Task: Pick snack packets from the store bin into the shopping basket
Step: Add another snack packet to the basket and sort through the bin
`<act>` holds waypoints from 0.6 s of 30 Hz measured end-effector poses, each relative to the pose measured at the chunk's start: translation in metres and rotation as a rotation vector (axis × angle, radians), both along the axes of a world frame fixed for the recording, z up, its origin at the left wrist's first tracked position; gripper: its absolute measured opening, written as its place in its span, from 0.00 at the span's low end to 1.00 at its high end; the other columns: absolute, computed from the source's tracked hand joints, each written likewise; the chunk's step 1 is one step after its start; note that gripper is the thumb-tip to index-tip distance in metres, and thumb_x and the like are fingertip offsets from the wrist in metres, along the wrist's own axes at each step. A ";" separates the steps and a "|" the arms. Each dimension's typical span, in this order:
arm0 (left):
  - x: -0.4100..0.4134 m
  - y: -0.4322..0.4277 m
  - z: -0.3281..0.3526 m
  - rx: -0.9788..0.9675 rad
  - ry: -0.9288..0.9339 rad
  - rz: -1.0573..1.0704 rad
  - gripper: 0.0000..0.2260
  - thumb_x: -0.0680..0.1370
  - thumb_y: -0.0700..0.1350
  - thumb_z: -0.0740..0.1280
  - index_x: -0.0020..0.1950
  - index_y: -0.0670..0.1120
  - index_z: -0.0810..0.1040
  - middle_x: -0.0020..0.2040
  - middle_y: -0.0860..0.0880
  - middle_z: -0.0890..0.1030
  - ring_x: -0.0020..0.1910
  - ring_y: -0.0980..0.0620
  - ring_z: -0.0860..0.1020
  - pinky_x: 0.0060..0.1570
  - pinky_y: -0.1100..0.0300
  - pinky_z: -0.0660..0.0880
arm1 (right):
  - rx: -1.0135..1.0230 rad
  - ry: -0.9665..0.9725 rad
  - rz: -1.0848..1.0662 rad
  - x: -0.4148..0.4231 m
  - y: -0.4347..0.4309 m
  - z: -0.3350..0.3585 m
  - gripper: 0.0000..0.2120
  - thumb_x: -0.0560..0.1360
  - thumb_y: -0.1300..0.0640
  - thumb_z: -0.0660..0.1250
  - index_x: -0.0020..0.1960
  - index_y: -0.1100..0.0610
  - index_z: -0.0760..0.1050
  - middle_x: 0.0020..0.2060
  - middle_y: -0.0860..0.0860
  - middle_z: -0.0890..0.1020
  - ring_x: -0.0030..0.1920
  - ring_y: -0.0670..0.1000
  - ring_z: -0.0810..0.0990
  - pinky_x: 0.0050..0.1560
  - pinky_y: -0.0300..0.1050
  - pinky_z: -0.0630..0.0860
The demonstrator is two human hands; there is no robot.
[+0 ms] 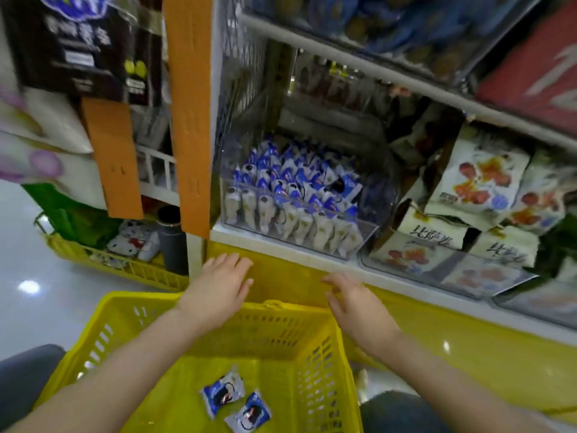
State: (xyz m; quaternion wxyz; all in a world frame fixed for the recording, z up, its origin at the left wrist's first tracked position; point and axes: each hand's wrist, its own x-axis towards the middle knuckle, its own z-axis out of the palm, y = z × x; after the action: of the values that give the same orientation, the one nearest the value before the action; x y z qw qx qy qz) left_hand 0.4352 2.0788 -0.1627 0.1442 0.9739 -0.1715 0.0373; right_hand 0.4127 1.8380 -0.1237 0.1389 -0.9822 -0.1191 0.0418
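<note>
A clear plastic store bin (356, 242) on the bottom shelf holds several small blue-and-white snack packets (299, 182). Below it, in front of me, stands a yellow shopping basket (103, 323) with two of the same packets (223, 393) (248, 412) lying on its floor. My left hand (221, 285) hovers with straight fingers above the basket's far rim, empty. My right hand (352, 298) is held out beside it, fingers relaxed, also empty. Both hands are below the shelf edge and apart from the bin.
To the right of the bin, larger white snack bags (480, 179) fill another clear bin. A yellow base panel (281, 276) runs under the shelf. At the left, a second yellow basket (125, 267) with goods sits on the floor beside an orange post (190, 120).
</note>
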 end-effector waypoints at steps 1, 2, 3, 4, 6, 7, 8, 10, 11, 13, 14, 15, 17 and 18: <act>0.004 0.003 0.021 -0.043 -0.070 -0.011 0.15 0.81 0.50 0.54 0.67 0.49 0.67 0.60 0.51 0.71 0.60 0.51 0.68 0.59 0.58 0.63 | 0.035 -0.072 0.055 0.003 0.007 0.020 0.13 0.79 0.54 0.57 0.63 0.51 0.70 0.58 0.48 0.75 0.56 0.48 0.76 0.56 0.45 0.72; 0.007 0.005 0.042 -0.086 -0.153 -0.023 0.14 0.81 0.49 0.56 0.65 0.48 0.69 0.58 0.51 0.72 0.58 0.50 0.70 0.56 0.57 0.64 | 0.083 -0.144 0.100 0.008 0.015 0.039 0.11 0.79 0.54 0.58 0.60 0.50 0.71 0.55 0.46 0.76 0.52 0.46 0.77 0.53 0.43 0.74; 0.009 0.007 0.063 -0.111 -0.254 -0.038 0.13 0.80 0.48 0.57 0.62 0.47 0.71 0.55 0.50 0.74 0.56 0.48 0.72 0.53 0.56 0.66 | 0.126 -0.215 0.139 0.013 0.023 0.058 0.10 0.79 0.53 0.58 0.58 0.49 0.72 0.51 0.44 0.77 0.48 0.43 0.77 0.48 0.40 0.75; 0.012 0.009 0.081 -0.115 -0.354 -0.051 0.12 0.80 0.47 0.58 0.60 0.45 0.73 0.52 0.48 0.75 0.52 0.47 0.74 0.49 0.55 0.68 | 0.159 -0.283 0.170 0.021 0.031 0.074 0.09 0.79 0.52 0.57 0.57 0.49 0.72 0.48 0.43 0.77 0.44 0.41 0.77 0.43 0.35 0.74; 0.017 0.012 0.107 -0.118 -0.483 -0.060 0.13 0.78 0.47 0.57 0.56 0.43 0.75 0.48 0.47 0.77 0.46 0.46 0.75 0.44 0.55 0.69 | 0.221 -0.388 0.196 0.044 0.047 0.099 0.09 0.78 0.52 0.58 0.56 0.49 0.73 0.45 0.41 0.77 0.41 0.40 0.75 0.40 0.31 0.70; 0.021 0.013 0.115 -0.120 -0.496 -0.064 0.13 0.78 0.47 0.57 0.57 0.42 0.75 0.48 0.47 0.76 0.47 0.46 0.75 0.45 0.55 0.69 | 0.250 -0.417 0.187 0.060 0.054 0.107 0.08 0.78 0.53 0.59 0.56 0.50 0.73 0.45 0.42 0.77 0.42 0.41 0.75 0.41 0.32 0.71; 0.026 0.014 0.121 -0.124 -0.485 -0.069 0.13 0.79 0.46 0.57 0.58 0.42 0.75 0.50 0.46 0.76 0.48 0.47 0.74 0.47 0.56 0.68 | 0.270 -0.430 0.166 0.078 0.059 0.112 0.09 0.78 0.55 0.59 0.56 0.52 0.74 0.46 0.44 0.77 0.43 0.42 0.76 0.43 0.35 0.73; 0.036 0.015 0.123 -0.143 -0.421 -0.074 0.13 0.80 0.47 0.57 0.62 0.44 0.72 0.55 0.47 0.75 0.53 0.48 0.73 0.52 0.58 0.66 | 0.292 -0.395 0.105 0.116 0.069 0.117 0.10 0.78 0.57 0.59 0.58 0.54 0.74 0.49 0.48 0.78 0.47 0.46 0.77 0.49 0.42 0.74; 0.042 0.016 0.120 -0.147 -0.392 -0.073 0.14 0.81 0.48 0.56 0.63 0.45 0.71 0.57 0.48 0.75 0.55 0.49 0.73 0.53 0.59 0.66 | 0.303 -0.363 0.079 0.136 0.073 0.117 0.11 0.78 0.58 0.59 0.59 0.56 0.74 0.52 0.51 0.78 0.50 0.48 0.78 0.52 0.42 0.73; 0.051 0.017 0.114 -0.119 -0.372 -0.079 0.14 0.81 0.49 0.54 0.63 0.46 0.72 0.57 0.48 0.76 0.54 0.49 0.74 0.53 0.58 0.66 | 0.275 -0.295 0.025 0.175 0.077 0.113 0.13 0.79 0.59 0.59 0.62 0.59 0.73 0.56 0.56 0.79 0.53 0.51 0.77 0.52 0.39 0.71; 0.053 0.017 0.111 -0.091 -0.369 -0.098 0.14 0.81 0.49 0.53 0.60 0.46 0.74 0.54 0.48 0.78 0.52 0.48 0.76 0.52 0.57 0.67 | 0.219 -0.267 -0.002 0.193 0.079 0.111 0.14 0.79 0.58 0.59 0.63 0.60 0.73 0.56 0.56 0.79 0.54 0.52 0.77 0.50 0.38 0.69; 0.056 0.018 0.107 -0.051 -0.384 -0.123 0.15 0.81 0.48 0.53 0.56 0.45 0.76 0.50 0.48 0.80 0.48 0.48 0.77 0.50 0.56 0.69 | 0.162 -0.238 -0.022 0.209 0.080 0.108 0.14 0.80 0.57 0.58 0.63 0.60 0.72 0.55 0.57 0.79 0.54 0.53 0.77 0.46 0.38 0.67; 0.060 0.020 0.103 -0.017 -0.436 -0.138 0.17 0.80 0.48 0.52 0.47 0.45 0.79 0.41 0.49 0.81 0.41 0.48 0.78 0.45 0.57 0.73 | 0.102 -0.171 -0.046 0.234 0.083 0.103 0.14 0.80 0.56 0.56 0.61 0.61 0.73 0.48 0.56 0.76 0.51 0.55 0.75 0.43 0.38 0.64; 0.061 0.020 0.101 -0.031 -0.459 -0.136 0.17 0.79 0.48 0.52 0.45 0.45 0.80 0.39 0.50 0.81 0.39 0.49 0.78 0.43 0.58 0.74 | 0.089 -0.148 -0.044 0.245 0.085 0.099 0.12 0.80 0.56 0.57 0.57 0.61 0.74 0.46 0.56 0.74 0.49 0.56 0.74 0.43 0.40 0.64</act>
State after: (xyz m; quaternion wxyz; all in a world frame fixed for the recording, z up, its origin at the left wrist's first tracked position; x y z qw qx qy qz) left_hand 0.4966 2.0990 -0.0619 0.1185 0.9237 -0.2644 0.2505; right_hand 0.6576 1.9225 -0.0247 0.1739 -0.9779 -0.1092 -0.0391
